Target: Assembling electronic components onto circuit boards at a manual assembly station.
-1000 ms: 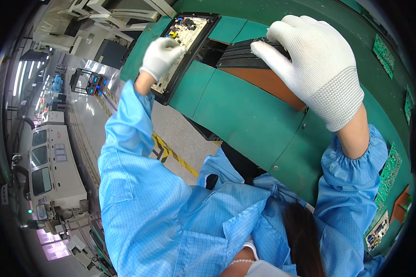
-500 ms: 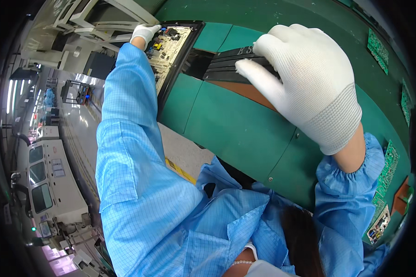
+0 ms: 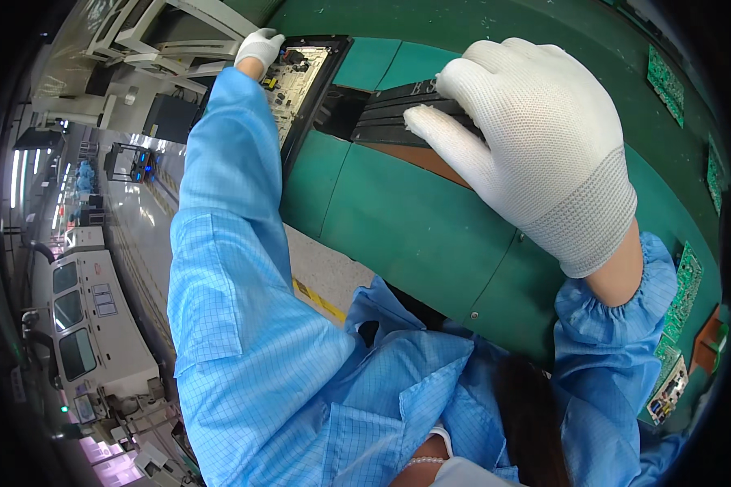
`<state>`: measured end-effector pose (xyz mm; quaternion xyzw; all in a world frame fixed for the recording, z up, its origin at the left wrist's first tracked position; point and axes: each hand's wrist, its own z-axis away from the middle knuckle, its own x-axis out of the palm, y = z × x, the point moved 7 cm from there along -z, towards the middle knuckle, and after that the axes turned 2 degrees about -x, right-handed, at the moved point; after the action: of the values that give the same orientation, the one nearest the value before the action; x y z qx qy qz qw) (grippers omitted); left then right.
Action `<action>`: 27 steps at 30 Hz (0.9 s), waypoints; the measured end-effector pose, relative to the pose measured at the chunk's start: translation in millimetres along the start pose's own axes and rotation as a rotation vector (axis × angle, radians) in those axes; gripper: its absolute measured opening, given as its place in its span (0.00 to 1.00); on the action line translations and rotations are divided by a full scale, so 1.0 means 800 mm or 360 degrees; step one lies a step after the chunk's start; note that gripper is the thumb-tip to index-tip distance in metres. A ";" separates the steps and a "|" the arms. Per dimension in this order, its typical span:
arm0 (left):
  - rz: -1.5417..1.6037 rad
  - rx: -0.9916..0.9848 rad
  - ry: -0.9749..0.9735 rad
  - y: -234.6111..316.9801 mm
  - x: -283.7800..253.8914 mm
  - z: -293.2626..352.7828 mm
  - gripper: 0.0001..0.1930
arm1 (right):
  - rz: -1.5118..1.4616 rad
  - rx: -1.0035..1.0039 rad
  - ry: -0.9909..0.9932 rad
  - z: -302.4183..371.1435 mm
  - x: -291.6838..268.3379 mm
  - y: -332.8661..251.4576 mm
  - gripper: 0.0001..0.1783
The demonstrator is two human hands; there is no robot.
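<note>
Your left hand [image 3: 259,47] is at the far end of the framed circuit board [image 3: 291,96] (I cannot tell its grip); your right hand [image 3: 456,104], thumb and fingers parted, holding nothing visible, is over the black ribbed block [image 3: 382,120].

Bright, fairly even indoor light on green surface [image 3: 414,219]; faint highlights on ridged black stack [image 3: 374,122] atop it. Deep shadow under surface's near edge. Left of surface: floor [image 3: 142,231] glare, glowing strip lights [image 3: 22,174], small soft background. Strong fisheye bending, black vignette all around surface. Nearby sleeve [image 3: 227,195] crisp.
</note>
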<state>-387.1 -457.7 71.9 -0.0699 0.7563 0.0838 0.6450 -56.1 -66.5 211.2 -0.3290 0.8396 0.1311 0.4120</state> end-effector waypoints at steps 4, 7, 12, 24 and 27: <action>0.0521 0.0699 -0.0183 0.056 -0.014 0.033 0.31 | 0.0023 0.0009 0.0031 0.003 0.001 0.005 0.15; 0.0351 0.0706 -0.0372 0.055 -0.008 0.040 0.34 | 0.0048 -0.0010 0.0007 0.003 0.006 0.004 0.15; 0.0223 0.0593 -0.0359 0.072 -0.011 0.039 0.31 | 0.0046 -0.0016 0.0011 0.003 0.004 0.003 0.15; 0.0289 0.1079 -0.0351 0.120 -0.028 0.084 0.36 | -0.0016 -0.0013 -0.0016 0.002 -0.001 0.003 0.16; 0.0385 0.1021 -0.0309 0.118 -0.028 0.092 0.35 | -0.0015 -0.0036 -0.0006 0.001 0.002 0.001 0.17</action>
<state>-333.0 -349.3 85.8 0.2345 0.6820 -0.0760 0.6886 -56.9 -65.8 209.1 -0.3373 0.8357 0.1393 0.4104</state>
